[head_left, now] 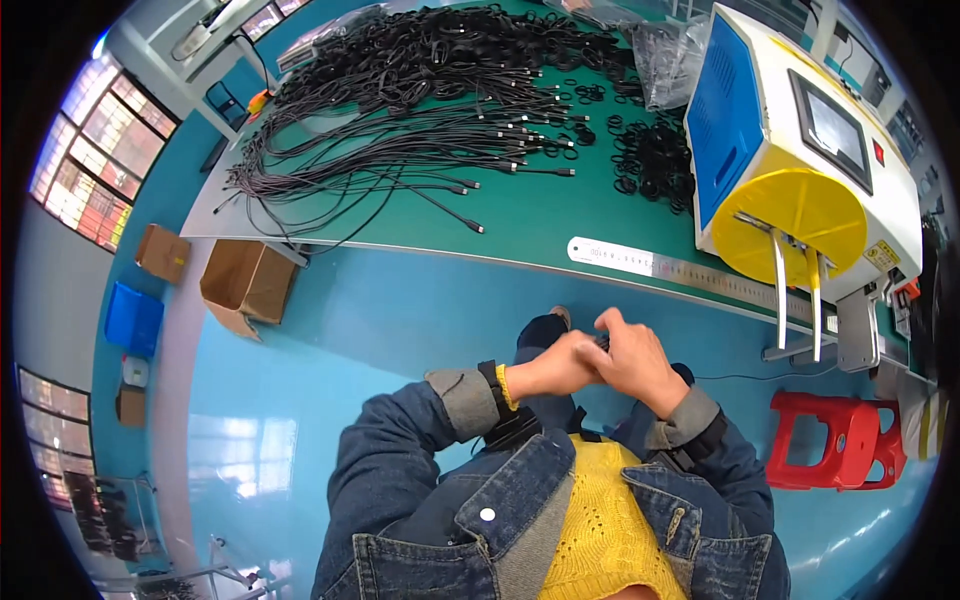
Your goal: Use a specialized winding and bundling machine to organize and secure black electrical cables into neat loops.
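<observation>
My left hand point(556, 366) and my right hand point(638, 362) meet in front of my body, short of the table's near edge. The fingers of both are curled and pressed together. A bit of something dark point(602, 342) shows between them; the fingers cover most of it, so I cannot tell its kind. Beyond my hands, on the green table point(440, 225), lies a long bundle of black cables point(400, 150) with their plugs pointing right. Finished-looking coils of black cable point(430, 50) are heaped behind it. Small black loops point(655, 160) are piled to the right.
A white, blue and yellow machine point(800, 140) stands at the table's right, two prongs point(782, 290) jutting over the edge. A steel ruler point(650, 262) lies along the front edge. Clear plastic bags point(672, 60) lie behind. Red stools point(825, 440) and a cardboard box point(250, 280) are on the floor.
</observation>
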The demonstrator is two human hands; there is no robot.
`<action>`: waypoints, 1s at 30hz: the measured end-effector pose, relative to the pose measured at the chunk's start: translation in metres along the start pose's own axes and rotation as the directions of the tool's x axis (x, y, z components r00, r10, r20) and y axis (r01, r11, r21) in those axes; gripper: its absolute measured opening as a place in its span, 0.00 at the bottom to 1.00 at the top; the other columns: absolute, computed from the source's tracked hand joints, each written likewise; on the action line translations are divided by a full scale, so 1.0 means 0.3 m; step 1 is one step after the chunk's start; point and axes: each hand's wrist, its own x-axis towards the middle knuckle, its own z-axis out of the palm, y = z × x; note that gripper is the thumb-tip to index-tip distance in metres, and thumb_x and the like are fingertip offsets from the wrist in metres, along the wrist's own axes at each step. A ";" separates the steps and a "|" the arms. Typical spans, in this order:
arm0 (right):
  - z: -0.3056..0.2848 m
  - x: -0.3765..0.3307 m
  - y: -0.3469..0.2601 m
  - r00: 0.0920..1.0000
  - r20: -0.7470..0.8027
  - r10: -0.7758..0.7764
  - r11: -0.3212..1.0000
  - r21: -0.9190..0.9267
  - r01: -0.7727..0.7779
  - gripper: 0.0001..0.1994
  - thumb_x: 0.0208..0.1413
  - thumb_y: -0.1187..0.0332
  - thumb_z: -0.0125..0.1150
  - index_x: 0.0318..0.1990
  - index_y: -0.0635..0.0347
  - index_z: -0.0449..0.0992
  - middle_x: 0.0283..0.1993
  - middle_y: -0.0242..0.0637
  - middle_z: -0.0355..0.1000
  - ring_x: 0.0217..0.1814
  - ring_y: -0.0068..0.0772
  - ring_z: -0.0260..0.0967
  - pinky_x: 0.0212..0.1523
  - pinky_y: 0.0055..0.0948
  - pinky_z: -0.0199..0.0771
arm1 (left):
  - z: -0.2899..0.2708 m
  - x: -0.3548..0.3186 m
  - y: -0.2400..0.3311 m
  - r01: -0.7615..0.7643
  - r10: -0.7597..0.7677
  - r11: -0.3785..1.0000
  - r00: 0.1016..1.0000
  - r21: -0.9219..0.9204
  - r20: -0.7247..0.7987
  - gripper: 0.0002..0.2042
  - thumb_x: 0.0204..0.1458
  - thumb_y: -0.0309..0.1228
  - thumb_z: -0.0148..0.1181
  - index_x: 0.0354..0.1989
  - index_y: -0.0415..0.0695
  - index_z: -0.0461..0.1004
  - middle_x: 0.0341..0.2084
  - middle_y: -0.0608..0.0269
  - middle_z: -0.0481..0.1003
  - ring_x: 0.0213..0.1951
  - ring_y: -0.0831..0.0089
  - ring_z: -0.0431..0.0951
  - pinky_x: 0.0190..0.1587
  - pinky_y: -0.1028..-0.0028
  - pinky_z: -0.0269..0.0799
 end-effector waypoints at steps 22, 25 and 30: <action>0.005 -0.047 0.092 0.905 0.410 0.115 0.977 0.119 -0.178 0.15 0.49 0.59 0.57 0.35 0.65 0.72 0.21 0.44 0.71 0.25 0.40 0.72 0.26 0.36 0.68 | -0.949 -0.021 -0.384 0.470 0.263 0.522 0.705 0.712 -0.659 0.08 0.47 0.32 0.56 0.35 0.47 0.74 0.31 0.63 0.73 0.43 0.62 0.70 0.42 0.56 0.65; 0.020 -0.086 0.089 0.927 0.367 0.081 0.976 0.161 -0.149 0.13 0.48 0.63 0.59 0.36 0.65 0.72 0.21 0.43 0.71 0.23 0.38 0.70 0.25 0.35 0.67 | -0.932 -0.076 -0.337 0.409 0.357 0.456 0.730 0.790 -0.583 0.07 0.46 0.30 0.56 0.34 0.48 0.74 0.28 0.65 0.72 0.39 0.64 0.71 0.38 0.57 0.64; -0.067 -0.151 0.058 0.973 -0.153 0.175 0.915 0.390 -0.103 0.11 0.47 0.71 0.60 0.38 0.65 0.74 0.27 0.40 0.70 0.23 0.37 0.65 0.26 0.33 0.67 | -0.691 0.038 0.051 -0.217 0.706 0.545 0.640 0.810 -0.304 0.06 0.42 0.24 0.57 0.30 0.47 0.72 0.23 0.65 0.69 0.29 0.64 0.71 0.31 0.66 0.64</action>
